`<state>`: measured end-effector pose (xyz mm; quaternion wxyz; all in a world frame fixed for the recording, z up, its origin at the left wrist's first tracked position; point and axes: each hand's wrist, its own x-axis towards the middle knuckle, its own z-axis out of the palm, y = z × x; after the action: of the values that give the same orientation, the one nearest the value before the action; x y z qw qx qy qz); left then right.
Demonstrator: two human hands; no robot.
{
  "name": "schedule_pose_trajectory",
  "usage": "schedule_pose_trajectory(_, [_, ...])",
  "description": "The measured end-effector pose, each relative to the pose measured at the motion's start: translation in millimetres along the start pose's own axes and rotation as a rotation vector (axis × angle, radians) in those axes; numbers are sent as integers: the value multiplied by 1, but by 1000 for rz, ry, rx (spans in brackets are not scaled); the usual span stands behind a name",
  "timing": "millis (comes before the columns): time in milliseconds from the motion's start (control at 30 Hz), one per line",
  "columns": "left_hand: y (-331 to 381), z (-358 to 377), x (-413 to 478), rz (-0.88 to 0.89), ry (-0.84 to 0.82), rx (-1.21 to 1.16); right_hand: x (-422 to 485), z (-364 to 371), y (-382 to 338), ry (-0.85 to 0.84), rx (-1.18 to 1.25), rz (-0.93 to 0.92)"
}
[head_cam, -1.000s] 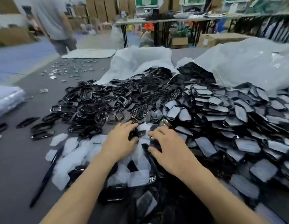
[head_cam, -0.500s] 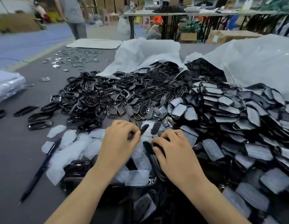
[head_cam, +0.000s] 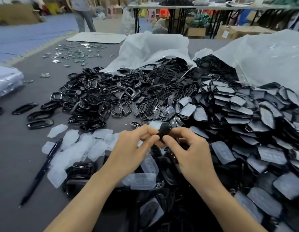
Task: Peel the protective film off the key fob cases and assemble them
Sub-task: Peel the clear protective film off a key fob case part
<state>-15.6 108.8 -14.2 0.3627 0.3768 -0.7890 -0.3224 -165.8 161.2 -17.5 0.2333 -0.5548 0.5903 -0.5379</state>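
My left hand (head_cam: 130, 148) and my right hand (head_cam: 190, 153) meet at the centre of the view, lifted a little above the pile. Together they pinch one small black key fob case part (head_cam: 164, 131) between thumbs and fingertips. Under and around them lies a heap of black case shells (head_cam: 162, 168). To the right spreads a big pile of film-covered case backs (head_cam: 245, 114). Black frames (head_cam: 102, 96) and button inserts (head_cam: 155, 104) lie behind. Peeled clear films (head_cam: 75, 148) are strewn to the left of my hands.
A dark pen (head_cam: 42, 169) lies on the grey table (head_cam: 15, 156) at the left. Two white plastic bags (head_cam: 153, 49) sit at the back, a wrapped bundle (head_cam: 6, 81) at the far left. Small shiny parts (head_cam: 73, 52) scatter far left. A person (head_cam: 83, 14) stands beyond.
Both hands have risen from the pile, bringing up a black case part pinched between them. The person in the background has walked to the right.
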Motion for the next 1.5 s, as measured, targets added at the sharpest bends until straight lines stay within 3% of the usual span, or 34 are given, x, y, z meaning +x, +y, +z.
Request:
schedule_pose_trajectory(67, [4, -2, 0, -9, -75, 18, 3, -3, -1, -26, 210, 72])
schedule_pose_trajectory(133, [7, -8, 5, -28, -108, 5, 6, -6, 0, -16, 226, 83])
schedule_pose_trajectory(200, [0, -17, 22, -51, 55, 23, 10, -7, 3, 23, 180, 95])
schedule_pose_trajectory(267, [-20, -29, 51, -125, 242, 261, 11, -7, 7, 70, 167, 122])
schedule_pose_trajectory(300, [-30, -34, 66, -194, 227, 443, 12, -7, 8, 95, 170, 141])
schedule_pose_trajectory(400, [-55, -35, 91, -386, -22, 789, 11, -8, 12, 166, 166, 186])
schedule_pose_trajectory(567, [-57, -38, 85, -389, -81, 915, 14, -17, 10, 252, 202, 191])
schedule_pose_trajectory(633, [-50, -40, 78, -360, -13, 782, 16, -21, 6, 259, 217, 195])
schedule_pose_trajectory(767, [-1, -19, 47, -215, 196, 115, 20, -34, -4, 236, 386, 207])
schedule_pose_trajectory(833, [23, 3, 27, -189, 145, -143, 16, -38, -7, 215, 410, 219])
schedule_pose_trajectory(1033, [36, 48, -2, -220, 77, -620, -2, -41, 3, 199, 441, 280])
schedule_pose_trajectory(1500, [33, 49, -4, -256, 90, -826, -1, -42, 1, 102, 661, 342])
